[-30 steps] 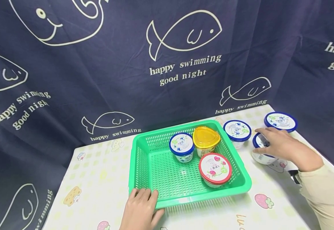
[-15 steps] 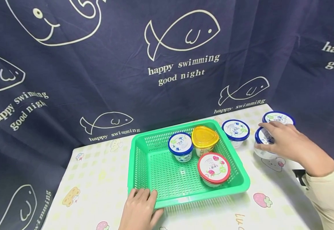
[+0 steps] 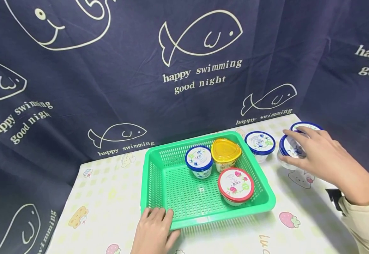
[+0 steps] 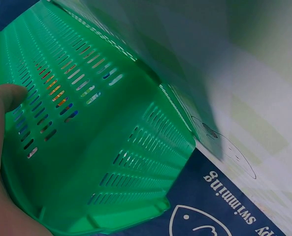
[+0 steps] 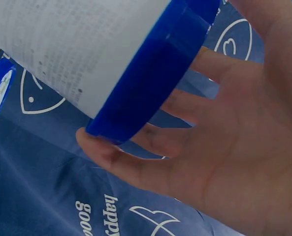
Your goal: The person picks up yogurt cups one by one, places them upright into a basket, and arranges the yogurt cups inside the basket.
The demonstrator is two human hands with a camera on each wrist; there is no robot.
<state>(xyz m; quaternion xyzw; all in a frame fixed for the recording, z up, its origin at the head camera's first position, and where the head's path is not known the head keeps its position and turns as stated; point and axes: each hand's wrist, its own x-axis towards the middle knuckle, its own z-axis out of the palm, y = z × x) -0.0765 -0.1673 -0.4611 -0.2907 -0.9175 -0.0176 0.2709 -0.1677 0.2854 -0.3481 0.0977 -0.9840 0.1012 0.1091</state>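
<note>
My left hand (image 3: pixel 152 229) grips the near left corner of a green plastic basket (image 3: pixel 200 221), fingers over the rim. Its thumb presses the perforated outer wall in the left wrist view. Inside the basket stand a blue-lidded tub (image 3: pixel 199 158), a yellow-lidded tub (image 3: pixel 226 151) and a red-lidded tub (image 3: pixel 236 185). Right of the basket, my right hand (image 3: pixel 327 158) holds another blue-lidded tub (image 3: pixel 284 150) around its lid. The right wrist view shows fingers along that lid's blue rim (image 5: pixel 150 78); the hand partly hides the tub in the head view.
One blue-lidded tub (image 3: pixel 260 144) stands just beyond the basket's right wall. Another blue-lidded tub (image 3: pixel 306 126) is behind my right hand, partly hidden. A dark curtain (image 3: pixel 200 106) hangs along the back and sides of the patterned tablecloth (image 3: pixel 105 197).
My right hand has closed in around the blue-lidded tub, which has shifted slightly up and back in the head view. My left hand stays on the basket.
</note>
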